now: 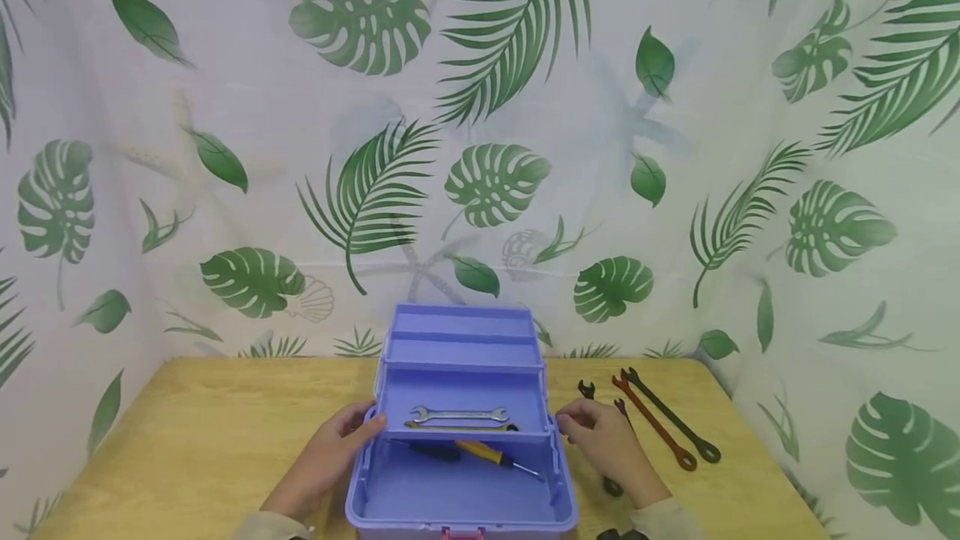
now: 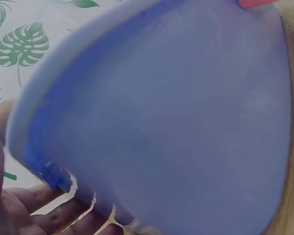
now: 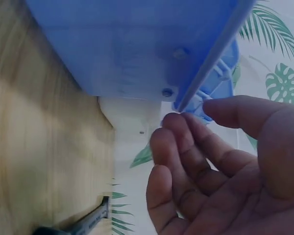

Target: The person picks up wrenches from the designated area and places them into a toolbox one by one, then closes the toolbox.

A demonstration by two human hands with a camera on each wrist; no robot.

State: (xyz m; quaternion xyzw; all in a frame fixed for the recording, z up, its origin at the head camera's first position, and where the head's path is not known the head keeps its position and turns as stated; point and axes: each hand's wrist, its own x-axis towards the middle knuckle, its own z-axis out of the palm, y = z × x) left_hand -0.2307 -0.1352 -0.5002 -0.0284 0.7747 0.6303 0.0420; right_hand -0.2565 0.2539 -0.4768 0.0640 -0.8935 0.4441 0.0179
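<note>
A blue-purple toolbox point(image 1: 461, 521) stands on the table with its tiered tray raised at the back. My left hand point(image 1: 326, 452) grips its left side, thumb over the rim and fingers along the outside. My right hand point(image 1: 607, 440) is at the opposite side, fingers loosely bent; in the right wrist view the thumb point(image 3: 230, 112) and fingertips are right at the rim's corner. A silver double-ended wrench point(image 1: 460, 416) and a yellow wrench point(image 1: 450, 427) lie in the lower tray. Below it are a yellow-handled screwdriver point(image 1: 480, 451) and a black handle point(image 1: 437, 451), partly hidden by the tray.
Right of the toolbox lie a red wrench point(image 1: 660, 425), a dark green wrench point(image 1: 675, 420) and black wrenches point(image 1: 612, 487), partly covered by my right hand. A dark object point(image 1: 622, 534) is cut off at the bottom edge. Leaf-print cloth encloses the wooden table point(image 1: 225, 423).
</note>
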